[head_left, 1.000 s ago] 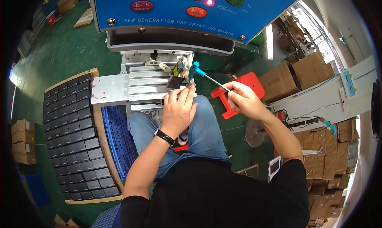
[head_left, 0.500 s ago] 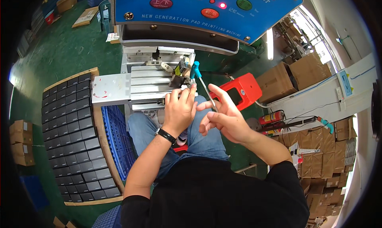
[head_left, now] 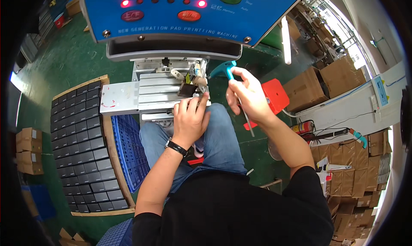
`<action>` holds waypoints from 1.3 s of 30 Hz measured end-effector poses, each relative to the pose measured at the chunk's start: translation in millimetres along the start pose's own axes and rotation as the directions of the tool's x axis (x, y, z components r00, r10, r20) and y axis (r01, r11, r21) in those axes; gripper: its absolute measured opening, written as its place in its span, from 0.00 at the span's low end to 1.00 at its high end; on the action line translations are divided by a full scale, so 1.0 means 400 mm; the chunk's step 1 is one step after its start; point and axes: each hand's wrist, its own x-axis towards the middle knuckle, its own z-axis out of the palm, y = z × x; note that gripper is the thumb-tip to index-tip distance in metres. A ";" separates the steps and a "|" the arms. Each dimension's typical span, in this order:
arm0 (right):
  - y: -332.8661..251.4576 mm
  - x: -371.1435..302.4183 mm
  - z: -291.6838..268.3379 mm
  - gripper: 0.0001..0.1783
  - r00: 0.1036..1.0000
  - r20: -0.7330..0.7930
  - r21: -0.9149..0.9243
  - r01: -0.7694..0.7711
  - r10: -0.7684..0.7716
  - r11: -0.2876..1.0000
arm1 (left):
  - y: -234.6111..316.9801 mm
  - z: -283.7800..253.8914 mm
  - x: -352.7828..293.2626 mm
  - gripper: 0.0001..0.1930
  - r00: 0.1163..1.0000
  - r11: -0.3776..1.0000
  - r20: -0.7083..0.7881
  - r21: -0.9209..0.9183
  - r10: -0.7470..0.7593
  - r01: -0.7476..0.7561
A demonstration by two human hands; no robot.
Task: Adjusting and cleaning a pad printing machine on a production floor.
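Left hand (head_left: 189,118) at a small black block (head_left: 187,89), right hand (head_left: 249,95) holding a turquoise-handled tool (head_left: 225,69)

The black block sits at the right end of a slotted metal bed (head_left: 156,94). The left hand lies over the bed's near edge, fingers extended and close together, the index fingertip just beside the block; whether it pinches anything, I cannot tell. Further right, the right hand curls around the tool below its crosspiece, the thin shaft pointing toward the near side. Working well here probably means a steady left hand, a firm hold on the handle, and the shaft clear of the left fingers.

Around them, left to right: black boxes (head_left: 81,147) in rows on a wooden pallet (head_left: 118,171), a pale plate (head_left: 120,95) at the bed's left end, a blue crate (head_left: 131,148), a blue control panel (head_left: 171,20) on the far side, a red stool (head_left: 277,95) and brown cartons (head_left: 343,76). The floor (head_left: 68,70) is green.
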 end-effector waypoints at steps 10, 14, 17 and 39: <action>-0.011 0.164 -0.146 0.15 0.923 0.385 -0.659 0.279 -0.006 0.699 | -0.003 0.035 -0.014 0.34 0.998 0.999 -0.063 0.050 -0.006 0.009; 0.002 0.252 -0.145 0.16 0.859 0.510 -0.698 0.382 0.046 0.605 | -0.008 0.055 -0.016 0.28 0.992 0.999 -0.121 0.049 -0.016 0.022; 0.025 0.279 -0.150 0.17 0.810 0.584 -0.640 0.496 -0.048 0.586 | -0.003 0.060 -0.016 0.25 0.990 0.997 -0.134 0.059 -0.041 0.050; -0.012 0.289 -0.153 0.18 0.700 0.711 -0.665 0.702 -0.071 0.255 | 0.018 0.047 0.064 0.14 0.951 0.975 -0.217 0.000 -0.219 0.224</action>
